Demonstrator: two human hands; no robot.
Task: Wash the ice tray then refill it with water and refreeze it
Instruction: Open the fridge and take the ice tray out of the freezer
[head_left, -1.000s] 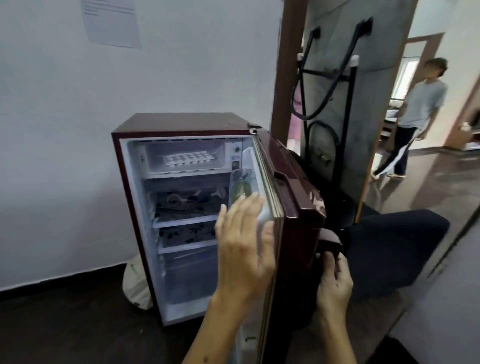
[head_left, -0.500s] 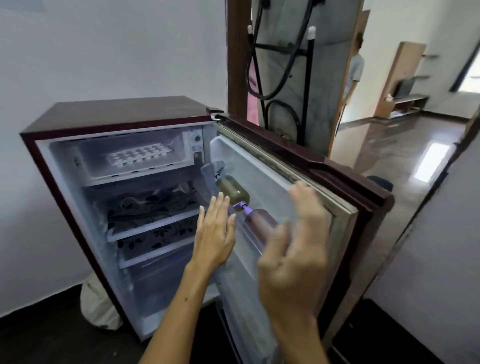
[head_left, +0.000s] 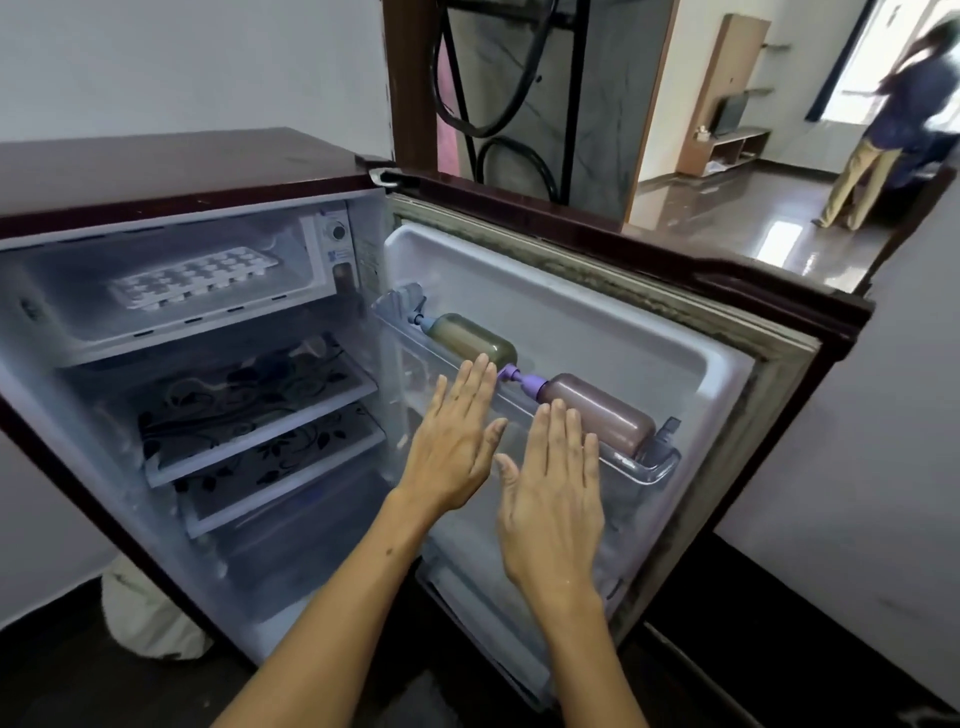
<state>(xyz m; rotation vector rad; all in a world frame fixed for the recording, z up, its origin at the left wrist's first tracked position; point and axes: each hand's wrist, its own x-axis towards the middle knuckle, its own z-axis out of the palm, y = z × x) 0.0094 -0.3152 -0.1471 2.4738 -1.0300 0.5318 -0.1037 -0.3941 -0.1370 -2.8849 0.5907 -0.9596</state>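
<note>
White ice tray (head_left: 193, 278) lies flat in the freezer compartment (head_left: 311, 244).

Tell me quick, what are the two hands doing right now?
Left hand: open, fingers straight, holding nothing.
Right hand: open, fingers straight, holding nothing.

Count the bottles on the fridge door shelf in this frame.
2. Both lie on their sides, end to end: a greenish bottle nearer the hinge, and a pinkish-brown bottle nearer the door's outer edge. The hands cover part of the shelf, so another could be hidden.
</note>
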